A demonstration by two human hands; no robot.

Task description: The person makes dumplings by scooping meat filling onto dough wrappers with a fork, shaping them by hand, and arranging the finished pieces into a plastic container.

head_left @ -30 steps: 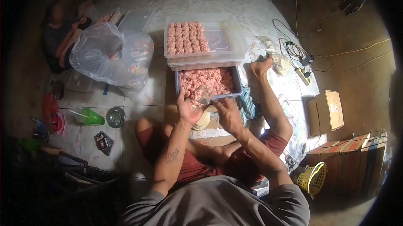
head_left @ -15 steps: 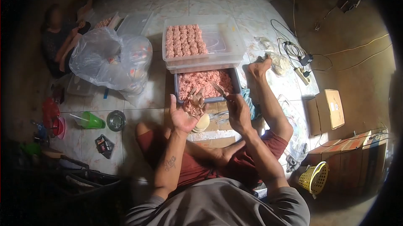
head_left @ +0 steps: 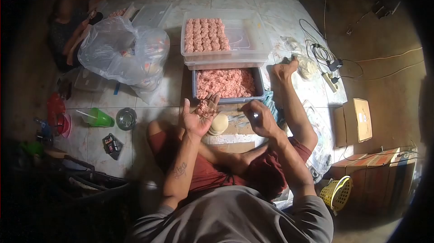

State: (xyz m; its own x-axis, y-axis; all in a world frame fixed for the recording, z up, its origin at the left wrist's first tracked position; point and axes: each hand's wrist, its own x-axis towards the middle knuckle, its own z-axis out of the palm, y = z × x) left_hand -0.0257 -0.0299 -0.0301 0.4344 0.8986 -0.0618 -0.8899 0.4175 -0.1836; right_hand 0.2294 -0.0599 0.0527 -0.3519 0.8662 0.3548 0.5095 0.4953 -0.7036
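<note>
My left hand (head_left: 197, 123) is palm up, its thumb apart, holding a lump of minced meat (head_left: 204, 109) on the palm and fingers. To its right, my right hand (head_left: 261, 119) is closed round a fork, of which only a small bright part (head_left: 256, 114) shows. Just beyond both hands stands a blue-grey tub (head_left: 229, 100) full of pink minced meat (head_left: 226, 82). A stack of round pale wrappers (head_left: 220, 122) lies beside my left hand, with loose forks (head_left: 236, 118) on the cardboard (head_left: 233, 138).
Behind the tub, clear trays (head_left: 264, 55) are stacked, the top one bearing rows of meat portions (head_left: 206, 35). Left are a plastic bag (head_left: 108, 58), a green cup (head_left: 101, 117) and a glass ashtray (head_left: 126, 119). Another person (head_left: 65, 33) sits far left. Cables (head_left: 316, 51) lie right.
My right hand has drawn back from the tub to the right, and the fork's tines have gone out of sight. My left hand holds the meat flatter and more openly. The view has shifted slightly.
</note>
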